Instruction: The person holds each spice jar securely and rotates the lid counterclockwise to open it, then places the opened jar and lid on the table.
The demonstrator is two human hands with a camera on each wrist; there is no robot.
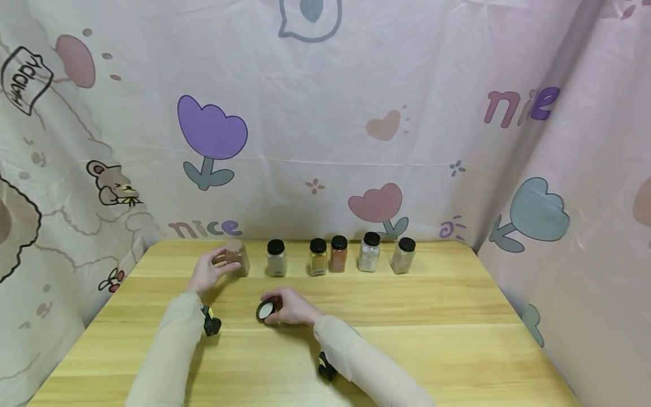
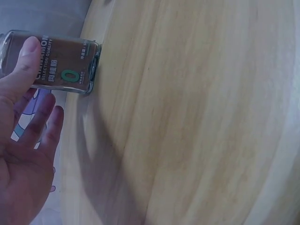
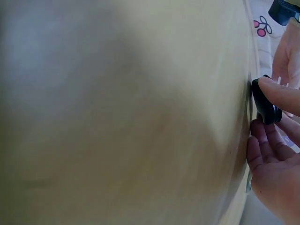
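A square glass jar of brown powder [image 1: 243, 267], labelled cinnamon, stands upright near the table's back left and has no black lid on its top. My left hand [image 1: 205, 272] holds it from the left side. The left wrist view shows the thumb across the front of the cinnamon jar [image 2: 65, 63], with other fingers spread below. Closer to me, my right hand [image 1: 296, 308] pinches a black lid [image 1: 267, 310] between thumb and fingers, its pale inner face turned toward the head camera. In the right wrist view the lid [image 3: 263, 101] is seen edge-on, close over the table.
Right of the cinnamon jar stand several black-capped spice jars in a loose row: a greyish one [image 1: 277, 264], a yellow one [image 1: 318, 261], an orange-red one [image 1: 338, 258], a white one [image 1: 368, 257] and a pale one [image 1: 403, 260]. A printed curtain [image 1: 305, 113] hangs behind the wooden table [image 1: 432, 316].
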